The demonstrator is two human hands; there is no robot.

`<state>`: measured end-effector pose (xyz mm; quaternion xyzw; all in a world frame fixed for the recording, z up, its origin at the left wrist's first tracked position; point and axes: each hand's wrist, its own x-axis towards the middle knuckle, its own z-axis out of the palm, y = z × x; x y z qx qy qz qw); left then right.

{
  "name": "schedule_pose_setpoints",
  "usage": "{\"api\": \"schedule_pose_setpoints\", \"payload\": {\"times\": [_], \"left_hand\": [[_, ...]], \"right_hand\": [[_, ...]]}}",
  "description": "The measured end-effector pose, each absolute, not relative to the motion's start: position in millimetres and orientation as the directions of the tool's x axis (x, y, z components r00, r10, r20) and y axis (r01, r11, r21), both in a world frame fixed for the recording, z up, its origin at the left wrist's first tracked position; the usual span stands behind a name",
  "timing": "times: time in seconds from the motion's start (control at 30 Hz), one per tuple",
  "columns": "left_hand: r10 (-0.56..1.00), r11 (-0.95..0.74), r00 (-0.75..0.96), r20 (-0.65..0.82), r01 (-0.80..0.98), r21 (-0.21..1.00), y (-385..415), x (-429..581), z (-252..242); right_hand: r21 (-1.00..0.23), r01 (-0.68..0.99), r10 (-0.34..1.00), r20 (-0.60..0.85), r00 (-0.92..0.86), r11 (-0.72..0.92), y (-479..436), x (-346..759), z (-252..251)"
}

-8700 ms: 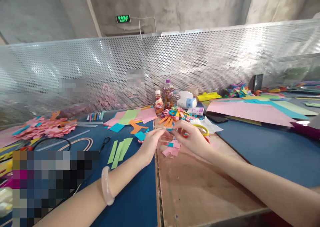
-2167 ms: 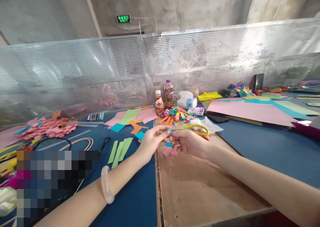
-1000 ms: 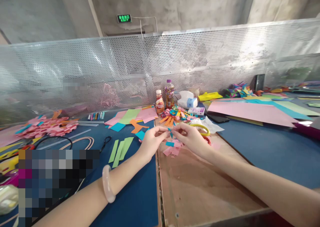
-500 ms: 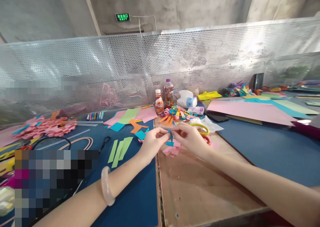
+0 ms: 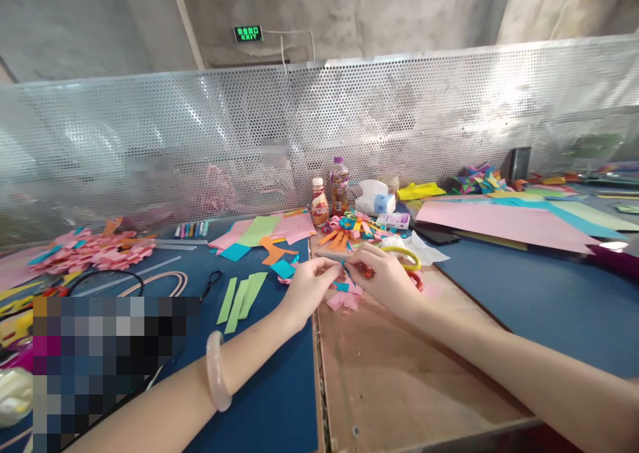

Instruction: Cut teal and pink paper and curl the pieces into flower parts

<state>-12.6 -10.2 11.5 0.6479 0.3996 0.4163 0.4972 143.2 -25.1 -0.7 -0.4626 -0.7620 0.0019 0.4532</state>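
Observation:
My left hand [image 5: 310,287] and my right hand [image 5: 377,272] meet over the bare wooden strip, thumbs and fingertips pinched together. Between them is a small blue paper piece [image 5: 345,267], mostly covered by the fingers. Just below my fingertips lie a blue paper scrap [image 5: 341,287] and pink paper scraps [image 5: 344,301]. Scissors with a yellow handle [image 5: 413,257] rest behind my right hand, and a red handle [image 5: 415,280] shows beside it. Left of my left hand are a blue paper square [image 5: 283,269] and an orange paper cutout [image 5: 272,250].
Green paper strips [image 5: 242,299] lie on the blue mat at left. Behind the hands are colourful paper strips [image 5: 352,230], two drink bottles [image 5: 339,187] and a tissue pack [image 5: 375,199]. Large pink sheets [image 5: 499,225] lie at right. A perforated metal panel [image 5: 210,127] stands at the back.
Both hands stay close together. The blue piece between the fingertips has turned and shows less. The whole view has shifted slightly.

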Motion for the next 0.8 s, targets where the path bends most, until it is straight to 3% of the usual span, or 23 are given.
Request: {"api": "schedule_pose_setpoints", "payload": {"times": [0.6, 0.8], "left_hand": [[0.918, -0.228, 0.359, 0.171, 0.123, 0.966, -6.4, -14.5, 9.1], [0.913, -0.246, 0.366, 0.178, 0.148, 0.958, -5.3, -15.4, 11.4]], "right_hand": [[-0.041, 0.776, 0.481, 0.805, -0.348, 0.63, -23.2, 145.4, -7.3], [0.023, 0.793, 0.453, 0.811, -0.371, 0.608, -22.0, 146.0, -9.7]]}}
